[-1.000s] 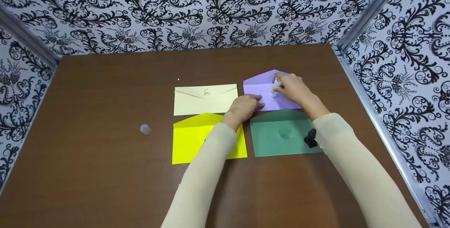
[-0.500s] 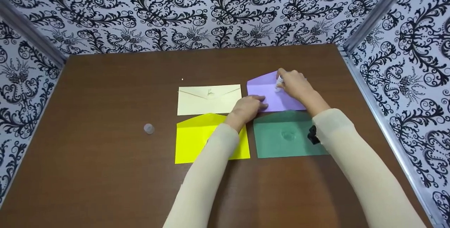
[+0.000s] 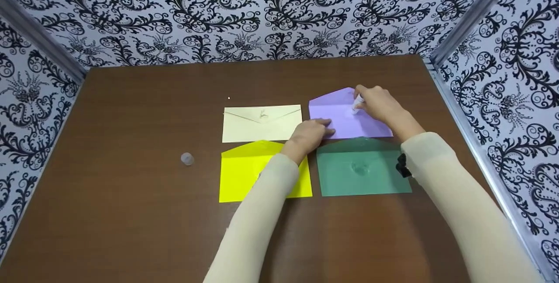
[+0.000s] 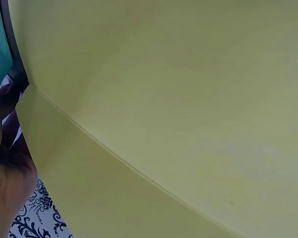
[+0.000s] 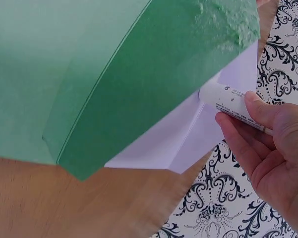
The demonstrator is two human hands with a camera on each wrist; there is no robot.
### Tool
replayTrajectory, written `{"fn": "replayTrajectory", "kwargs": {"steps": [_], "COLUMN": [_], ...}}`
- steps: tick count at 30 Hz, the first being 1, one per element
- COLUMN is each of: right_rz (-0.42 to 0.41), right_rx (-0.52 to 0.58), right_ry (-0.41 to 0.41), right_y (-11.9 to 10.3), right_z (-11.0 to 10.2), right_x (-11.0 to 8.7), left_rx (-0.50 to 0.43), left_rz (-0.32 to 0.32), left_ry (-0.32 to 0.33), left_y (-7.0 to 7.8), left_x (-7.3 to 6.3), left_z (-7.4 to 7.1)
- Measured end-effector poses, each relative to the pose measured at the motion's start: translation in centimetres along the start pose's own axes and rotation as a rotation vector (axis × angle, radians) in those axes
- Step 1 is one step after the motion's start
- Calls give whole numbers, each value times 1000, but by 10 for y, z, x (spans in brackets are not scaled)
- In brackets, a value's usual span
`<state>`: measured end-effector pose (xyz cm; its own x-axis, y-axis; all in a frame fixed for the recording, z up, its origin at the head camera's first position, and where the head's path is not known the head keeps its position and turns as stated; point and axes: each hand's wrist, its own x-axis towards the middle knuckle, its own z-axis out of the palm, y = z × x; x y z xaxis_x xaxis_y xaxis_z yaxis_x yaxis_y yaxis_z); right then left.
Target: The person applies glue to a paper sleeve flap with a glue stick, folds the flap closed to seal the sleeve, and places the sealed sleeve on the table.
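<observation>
My right hand (image 3: pixel 381 104) grips a white glue stick (image 5: pixel 232 103) between thumb and fingers. Its end meets the purple envelope (image 3: pixel 338 121), which lies with its flap unfolded; in the right wrist view the green envelope partly covers the contact. With fingers extended, my left hand (image 3: pixel 309 135) rests on the purple envelope's lower left corner. The green envelope (image 3: pixel 338 176), flap also unfolded, lies just below and bears a glossy smeared patch. Beneath my left forearm is an unfolded yellow envelope (image 3: pixel 240 174).
A cream envelope (image 3: pixel 244 130) with its flap down lies left of the purple one. A small whitish cap (image 3: pixel 187 159) stands farther left on the brown table (image 3: pixel 131 195). Patterned walls (image 3: pixel 244 16) border the table's back and sides.
My right hand has moved the glue stick rightward across the purple envelope. The left hand keeps its place on the corner. The whole view has shifted slightly.
</observation>
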<state>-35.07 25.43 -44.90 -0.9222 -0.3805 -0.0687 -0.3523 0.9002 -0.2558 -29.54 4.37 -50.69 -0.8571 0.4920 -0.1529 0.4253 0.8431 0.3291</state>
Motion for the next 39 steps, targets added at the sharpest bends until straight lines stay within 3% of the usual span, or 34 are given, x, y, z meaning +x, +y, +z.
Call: {"fn": "replayTrajectory", "kwargs": {"steps": [2,8,10,14,19,21,23,27,30,39], "right_rz": [-10,-25,-31,-62,-101,-116,-133,-159,-147,-67], "right_rx": [7,36,49,65,69,66,60,42,32,12], "right_ry": [0,-19,-29,-24,-26,-27,-24,-8,-3,-30], "right_y": [2,4,3,1,-6,-8,-10,-13,-15,-20], "right_z": [-2,-5,-4,-2,1,2,3,5,7,7], "right_x": [-2,-9,-10,-12,-11,-11,-10,-7,-2,7], "left_rx": [-55,-361,-377,-289,-339,-298,-209,84,197,153], "left_rz": [-30,-172,-176,-144,-191,-166,-111,32,82,55], "left_ry": [-2,9,13,10,4,-4,-7,-13,-9,-17], "left_y": [1,0,0,0,1,1,1,0,-1,0], "left_x": [0,0,-1,-2,-3,-3,-2,-3,-5,-4], "left_z": [0,3,3,1,0,0,0,-1,-2,0]}}
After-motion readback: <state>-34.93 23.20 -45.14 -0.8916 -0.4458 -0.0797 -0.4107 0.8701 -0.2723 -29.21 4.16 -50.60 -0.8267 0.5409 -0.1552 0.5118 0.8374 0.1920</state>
